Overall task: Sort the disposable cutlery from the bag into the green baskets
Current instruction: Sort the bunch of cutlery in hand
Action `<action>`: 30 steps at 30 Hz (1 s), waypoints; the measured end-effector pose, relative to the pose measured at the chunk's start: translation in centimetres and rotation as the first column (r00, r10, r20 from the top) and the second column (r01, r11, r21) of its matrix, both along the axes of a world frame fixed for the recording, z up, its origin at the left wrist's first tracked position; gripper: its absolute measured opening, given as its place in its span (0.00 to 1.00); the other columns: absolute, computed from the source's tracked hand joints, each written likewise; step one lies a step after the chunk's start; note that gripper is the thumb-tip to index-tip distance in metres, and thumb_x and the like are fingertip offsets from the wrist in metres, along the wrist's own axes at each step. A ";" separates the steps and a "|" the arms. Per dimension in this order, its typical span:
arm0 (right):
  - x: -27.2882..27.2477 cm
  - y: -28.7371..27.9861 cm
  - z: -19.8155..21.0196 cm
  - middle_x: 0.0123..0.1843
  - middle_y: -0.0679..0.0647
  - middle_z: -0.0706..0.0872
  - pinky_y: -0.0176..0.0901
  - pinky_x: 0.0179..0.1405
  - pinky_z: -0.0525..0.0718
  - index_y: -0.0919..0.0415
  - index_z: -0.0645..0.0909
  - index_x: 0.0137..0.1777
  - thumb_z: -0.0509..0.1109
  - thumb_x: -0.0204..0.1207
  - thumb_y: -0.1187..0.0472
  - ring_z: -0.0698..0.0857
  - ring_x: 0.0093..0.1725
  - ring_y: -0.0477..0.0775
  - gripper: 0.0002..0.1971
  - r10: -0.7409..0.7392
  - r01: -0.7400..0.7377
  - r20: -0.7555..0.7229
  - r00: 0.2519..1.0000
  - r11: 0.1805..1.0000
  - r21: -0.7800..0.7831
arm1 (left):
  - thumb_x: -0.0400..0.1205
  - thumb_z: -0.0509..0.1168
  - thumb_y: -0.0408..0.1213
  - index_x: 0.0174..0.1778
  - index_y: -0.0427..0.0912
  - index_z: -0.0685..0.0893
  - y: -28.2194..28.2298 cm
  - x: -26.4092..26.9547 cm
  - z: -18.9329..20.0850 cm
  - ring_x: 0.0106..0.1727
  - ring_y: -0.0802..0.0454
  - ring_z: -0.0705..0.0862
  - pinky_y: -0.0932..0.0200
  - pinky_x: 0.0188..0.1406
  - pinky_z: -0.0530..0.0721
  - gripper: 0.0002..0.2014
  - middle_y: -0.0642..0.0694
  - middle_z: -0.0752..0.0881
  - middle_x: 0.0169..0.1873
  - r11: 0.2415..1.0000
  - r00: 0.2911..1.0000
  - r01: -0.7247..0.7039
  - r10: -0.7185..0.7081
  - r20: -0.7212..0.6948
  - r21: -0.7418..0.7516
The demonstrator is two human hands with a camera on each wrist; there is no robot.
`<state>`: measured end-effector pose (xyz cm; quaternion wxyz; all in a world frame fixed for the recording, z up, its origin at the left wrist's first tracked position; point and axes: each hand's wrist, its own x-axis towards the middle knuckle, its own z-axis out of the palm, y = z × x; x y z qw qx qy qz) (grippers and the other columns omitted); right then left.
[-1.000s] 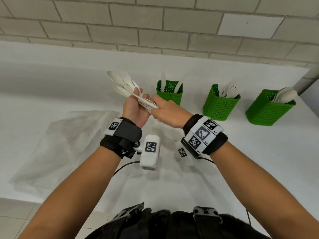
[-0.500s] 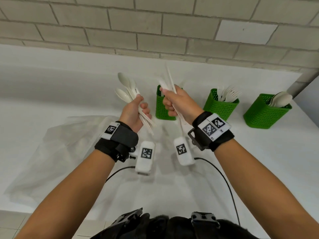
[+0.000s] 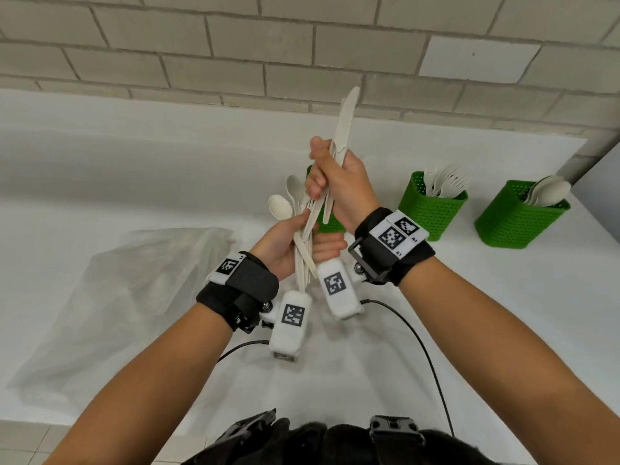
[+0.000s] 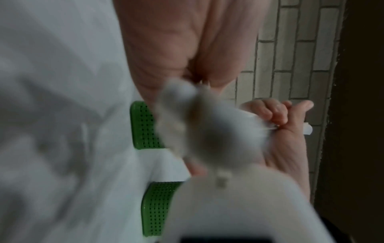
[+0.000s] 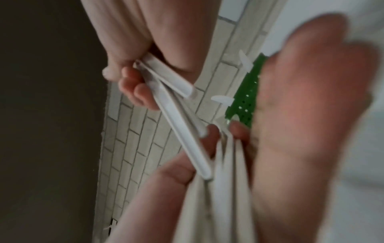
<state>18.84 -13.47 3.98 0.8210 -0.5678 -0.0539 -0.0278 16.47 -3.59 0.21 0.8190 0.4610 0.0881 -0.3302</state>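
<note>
While the right hand [image 3: 335,182] was curled around a few knives [image 3: 344,125], blades pointing up, its lower fingers were reaching into the mixed bundle [image 3: 303,243] that the left hand [image 3: 285,250] gripped by the handles. Spoons [image 3: 285,203] fanned out above the left fist. Because both fists were crowded together and the handles crossed, a tug on one more piece could have dragged a spoon or fork loose, or let a knife slip from the right hand onto the white table [image 3: 503,313]. Behind the hands stood the knife basket [image 3: 327,219], mostly hidden; the fork basket [image 3: 432,209] and spoon basket [image 3: 516,219] sat to its right. The clear bag [image 3: 134,290] lay slack on the left.
</note>
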 end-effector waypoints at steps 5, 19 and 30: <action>-0.4 0.2 -0.3 0.14 0.47 0.64 0.33 0.31 0.78 0.63 0.76 0.34 0.63 0.83 0.59 0.74 0.21 0.46 0.15 0.082 -0.084 -0.056 0.995 0.995 -0.047 | 0.88 0.52 0.43 0.38 0.35 0.80 0.1 0.0 0.0 0.26 0.47 0.88 0.59 0.25 0.88 0.20 0.36 0.87 0.26 0.993 0.999 -0.021 0.015 0.044 0.120; 1.8 -1.6 2.2 0.25 0.47 0.78 0.32 0.23 0.73 0.54 0.77 0.30 0.61 0.80 0.42 0.78 0.22 0.42 0.22 -0.043 0.049 0.027 0.999 0.707 -0.706 | 0.86 0.55 0.48 0.40 0.40 0.73 2.7 0.8 -1.3 0.24 0.50 0.87 0.65 0.19 0.83 0.16 0.47 0.86 0.22 0.927 0.927 -0.359 0.340 0.159 0.108; 7.6 -5.1 0.3 0.27 0.53 0.82 0.35 0.23 0.74 0.61 0.73 0.35 0.70 0.73 0.40 0.78 0.22 0.45 0.23 -0.243 -0.088 -0.162 0.956 0.287 -0.954 | 0.86 0.57 0.40 0.54 0.40 0.77 2.4 0.8 -0.6 0.22 0.58 0.75 0.69 0.18 0.72 0.09 0.50 0.83 0.26 0.975 0.928 -0.215 0.186 0.322 0.057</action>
